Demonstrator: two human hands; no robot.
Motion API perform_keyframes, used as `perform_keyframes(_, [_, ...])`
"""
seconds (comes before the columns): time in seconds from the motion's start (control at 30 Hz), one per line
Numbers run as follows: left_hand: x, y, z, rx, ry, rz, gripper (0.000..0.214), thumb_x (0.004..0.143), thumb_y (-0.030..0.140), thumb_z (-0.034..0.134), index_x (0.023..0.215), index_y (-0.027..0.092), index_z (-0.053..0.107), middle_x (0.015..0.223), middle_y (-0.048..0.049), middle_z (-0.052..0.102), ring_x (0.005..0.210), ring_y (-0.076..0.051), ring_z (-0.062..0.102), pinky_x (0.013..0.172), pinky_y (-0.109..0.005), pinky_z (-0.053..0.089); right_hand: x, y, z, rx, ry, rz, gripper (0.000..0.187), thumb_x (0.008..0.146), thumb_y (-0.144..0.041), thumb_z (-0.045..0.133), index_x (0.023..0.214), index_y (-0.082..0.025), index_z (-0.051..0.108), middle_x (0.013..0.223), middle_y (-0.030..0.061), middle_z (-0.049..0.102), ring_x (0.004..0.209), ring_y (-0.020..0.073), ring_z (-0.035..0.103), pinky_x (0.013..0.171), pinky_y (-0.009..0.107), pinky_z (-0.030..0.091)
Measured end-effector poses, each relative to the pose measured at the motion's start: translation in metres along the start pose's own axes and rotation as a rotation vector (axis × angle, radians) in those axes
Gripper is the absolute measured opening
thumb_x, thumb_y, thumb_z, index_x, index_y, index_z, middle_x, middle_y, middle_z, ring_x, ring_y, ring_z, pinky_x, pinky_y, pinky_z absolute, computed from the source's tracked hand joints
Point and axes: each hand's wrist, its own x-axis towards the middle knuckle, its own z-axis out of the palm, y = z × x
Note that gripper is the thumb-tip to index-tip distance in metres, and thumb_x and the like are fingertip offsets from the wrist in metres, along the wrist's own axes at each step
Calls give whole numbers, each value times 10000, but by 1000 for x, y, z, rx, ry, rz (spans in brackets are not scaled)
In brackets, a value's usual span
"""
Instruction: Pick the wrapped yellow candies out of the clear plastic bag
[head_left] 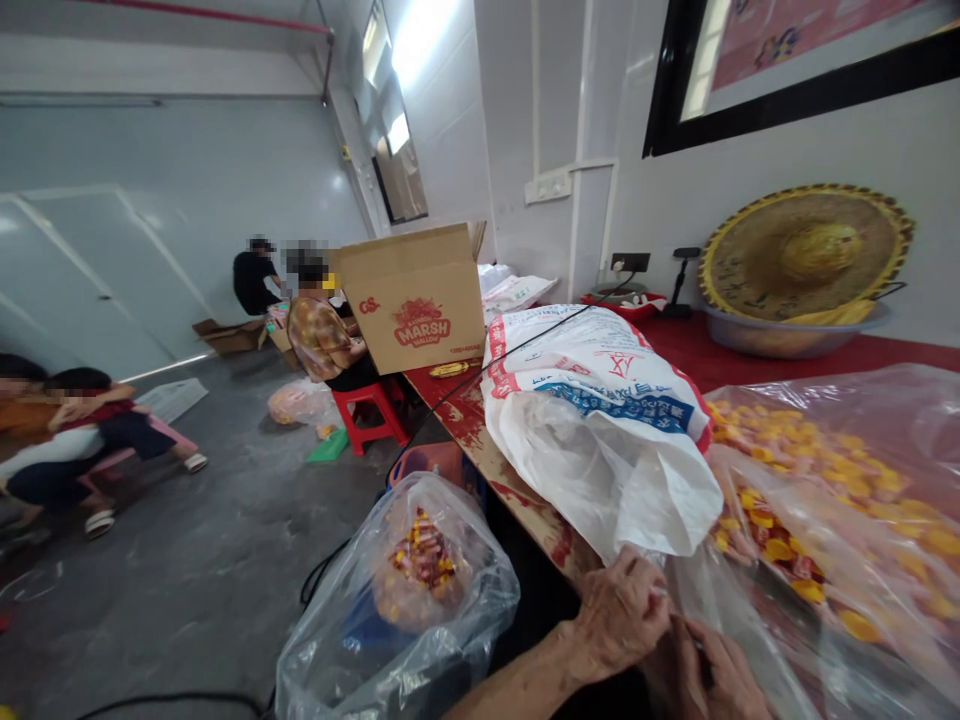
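Note:
My left hand (626, 612) is closed at the table's near edge, its fingers pinched together just below the mouth of a white woven sack (600, 400). Close beside it, my right hand (716, 672) is curled, partly cut off by the bottom of the view. Whatever small thing the fingers hold is too hidden to make out. To the right of my hands lies a large clear plastic bag (750, 620) with many small yellow-capped pieces (832, 465) in it. Lower left, an open clear bag (322, 610) contains similar red and yellow pieces (424, 550).
A cardboard box (412, 300) printed "Marsh mallow" stands on the red-covered table (667, 340). Behind the sack, a straw hat (810, 250) rests on a basin (795, 330). A black cable (517, 345) crosses the sack. Several people sit farther off, one on a red stool (367, 415).

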Motion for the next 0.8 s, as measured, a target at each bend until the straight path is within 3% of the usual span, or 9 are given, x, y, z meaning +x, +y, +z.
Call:
perform_keyframes(0.13, [1,2,-6,-16,57,19,258,920,314,589,1177,300,594,1221,-183,676,1106,-323,756,878,-434,666,-1,1,1,13,25,-23,836,1047,-868,207,923,-242,747,924,134,766,780,288,742,658,384,568])
perform_keyframes(0.23, [-2,-2,2,55,114,78,268,917,298,618,1185,288,617,1140,-160,710,1020,-299,769,790,-395,661,-2,0,1,-3,35,-56,870,1055,-867,177,920,-226,749,918,134,762,779,285,741,643,382,566])
perform_keyframes(0.4, [-5,-7,19,261,466,291,125,891,236,748,958,242,643,897,-13,709,776,-178,739,618,-265,579,-3,-4,-4,-24,54,-36,889,1050,-888,185,933,-215,755,923,117,755,758,264,731,622,355,561])
perform_keyframes(0.53, [-5,-2,17,346,655,444,202,867,225,793,822,215,597,823,12,665,699,-134,686,590,-224,529,-2,-9,-6,-11,60,-46,863,1049,-885,222,910,-215,749,916,123,751,742,265,726,608,356,552])
perform_keyframes(0.67, [-9,-2,12,412,692,453,124,859,176,749,877,197,628,834,-1,650,722,-137,689,612,-226,519,-2,-9,-6,-13,27,13,841,1046,-872,212,919,-227,737,913,118,747,766,285,721,667,388,563])
perform_keyframes(0.8, [-7,-5,13,438,673,492,122,852,221,784,836,179,671,763,-2,658,674,-127,693,503,-215,483,-3,9,-6,17,-53,4,796,1022,-869,258,927,-234,729,950,141,755,797,311,713,657,416,552])
